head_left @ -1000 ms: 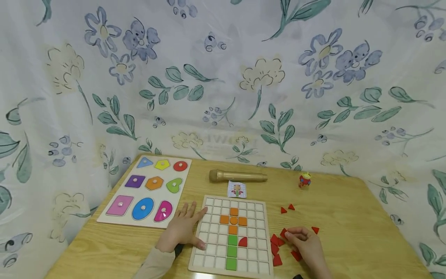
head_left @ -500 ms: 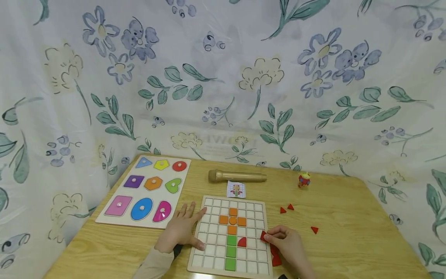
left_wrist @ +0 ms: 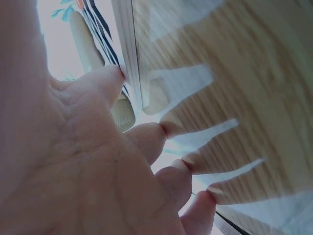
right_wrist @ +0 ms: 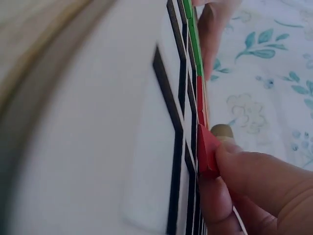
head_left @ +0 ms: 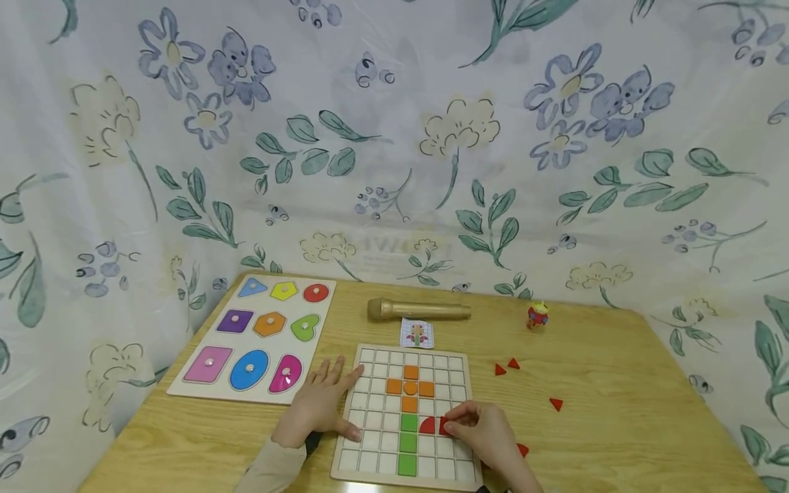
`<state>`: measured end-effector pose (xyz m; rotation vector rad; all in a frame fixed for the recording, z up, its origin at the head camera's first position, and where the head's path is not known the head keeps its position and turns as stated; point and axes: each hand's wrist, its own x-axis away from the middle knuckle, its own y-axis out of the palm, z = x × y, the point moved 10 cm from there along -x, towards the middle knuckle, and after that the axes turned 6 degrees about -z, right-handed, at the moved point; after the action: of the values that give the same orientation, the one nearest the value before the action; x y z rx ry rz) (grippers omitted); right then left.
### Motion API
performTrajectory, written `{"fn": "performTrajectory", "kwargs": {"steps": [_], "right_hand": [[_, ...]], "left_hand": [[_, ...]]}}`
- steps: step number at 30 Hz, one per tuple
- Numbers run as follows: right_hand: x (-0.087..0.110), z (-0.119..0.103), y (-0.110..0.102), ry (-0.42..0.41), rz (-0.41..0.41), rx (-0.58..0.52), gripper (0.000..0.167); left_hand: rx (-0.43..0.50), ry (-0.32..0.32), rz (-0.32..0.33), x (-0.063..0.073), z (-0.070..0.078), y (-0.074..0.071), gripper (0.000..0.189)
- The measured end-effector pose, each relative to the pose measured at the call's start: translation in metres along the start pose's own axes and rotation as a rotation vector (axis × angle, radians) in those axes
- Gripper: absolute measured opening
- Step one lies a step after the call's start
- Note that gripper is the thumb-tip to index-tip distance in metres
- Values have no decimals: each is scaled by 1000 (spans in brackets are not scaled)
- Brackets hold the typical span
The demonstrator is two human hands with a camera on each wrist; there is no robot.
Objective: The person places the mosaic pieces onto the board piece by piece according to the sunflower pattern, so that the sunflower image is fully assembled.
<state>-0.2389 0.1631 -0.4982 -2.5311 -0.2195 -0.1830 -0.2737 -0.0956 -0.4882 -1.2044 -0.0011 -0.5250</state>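
A wooden grid board (head_left: 372,439) lies on the table, bearing orange tiles (head_left: 394,387) in a cross and a column of green squares (head_left: 407,442) below. One red quarter-circle tile (head_left: 428,425) sits right of the top green square. My left hand (head_left: 317,407) rests at the board's left edge, fingers spread and thumb on the grid. With thumb and fingers, my right hand (head_left: 483,431) pinches a red block (right_wrist: 207,152) at the cell just right of the quarter-circle. In the right wrist view the block stands tilted against the board; fingertips hide part of its shape.
A knob shape puzzle (head_left: 256,349) lies to the left. Behind the board are a gold microphone (head_left: 425,311) and a small pattern card (head_left: 417,333). A toy figure (head_left: 537,315) stands at back right. Red triangles (head_left: 556,404) and another red piece (head_left: 522,450) lie at right.
My right hand has lifted a red block from the pile at the right and carried it left onto the board, beside the quarter-circle. The left hand keeps its place.
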Motion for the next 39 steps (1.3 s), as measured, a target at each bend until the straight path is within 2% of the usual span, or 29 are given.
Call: {"fn": "performTrajectory", "kwargs": {"steps": [7,14,19,26,29,31,34,37,39], "right_hand": [[3,2,-3,24,46,97,8],[3,-3,-1,5,-17,124,17],[3,-9,1,-22,-20,145,18],[2,-6,5,24,-29,177,17],[2,-5,5,14,-52,177,16],[3,-6,5,-10,-86,138,19],[4,-3,0,-53,-159,13,27],[6,3,-12,-85,-222,-112,34],[7,12,-25,-86,-235,-168,38]], "left_hand": [[8,8,-2,0,1,2,113],[7,3,12,-2,-1,2,124],[9,-4,13,-1,-4,1,124],[2,2,8,-1,-5,0,123],[0,6,8,-1,-3,-1,122],[-1,8,8,-1,-2,-1,122],[0,6,5,-1,-1,-1,122],[-2,6,5,0,-1,-1,122],[-1,6,7,0,0,-2,122]]}}
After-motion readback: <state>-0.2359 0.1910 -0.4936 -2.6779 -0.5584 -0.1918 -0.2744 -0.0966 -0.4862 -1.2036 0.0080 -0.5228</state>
